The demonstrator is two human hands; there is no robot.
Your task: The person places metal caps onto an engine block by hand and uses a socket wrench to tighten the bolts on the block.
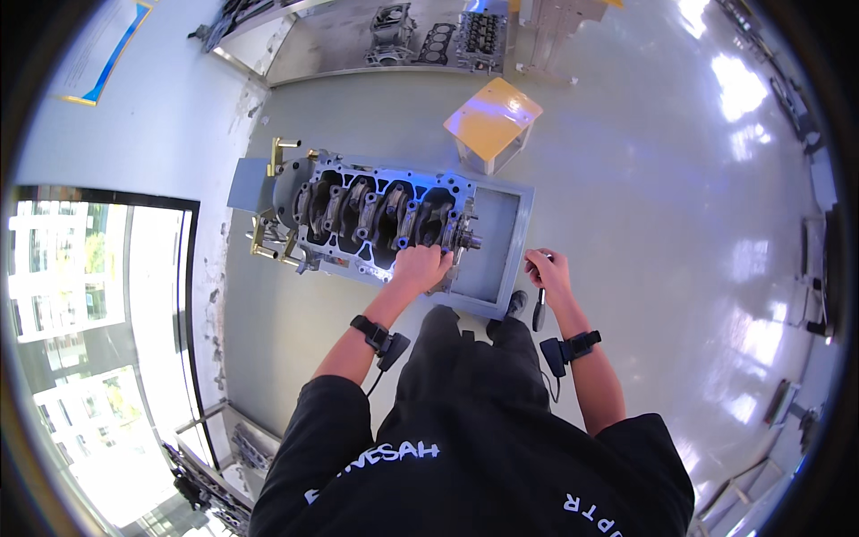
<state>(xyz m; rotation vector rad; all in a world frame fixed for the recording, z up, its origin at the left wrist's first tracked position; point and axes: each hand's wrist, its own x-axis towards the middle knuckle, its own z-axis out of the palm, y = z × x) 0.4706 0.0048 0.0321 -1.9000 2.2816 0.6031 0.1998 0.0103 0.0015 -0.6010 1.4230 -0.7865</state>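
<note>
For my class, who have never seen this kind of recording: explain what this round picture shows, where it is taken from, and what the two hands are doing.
The picture comes from a wide-angle camera worn on a person's head, looking down, so straight edges bend. The arms entering from below are that person's own. On a grey stand lies an engine block, open side up. The left hand rests on the block's near end. The right hand holds a dark-handled tool beside the stand. Each wrist wears a black strap. A yellow stool stands behind.

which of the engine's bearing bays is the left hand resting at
The left hand rests at the near edge of the engine block, by the rightmost bay, next to the crankshaft end; the other three lie farther left.
</note>
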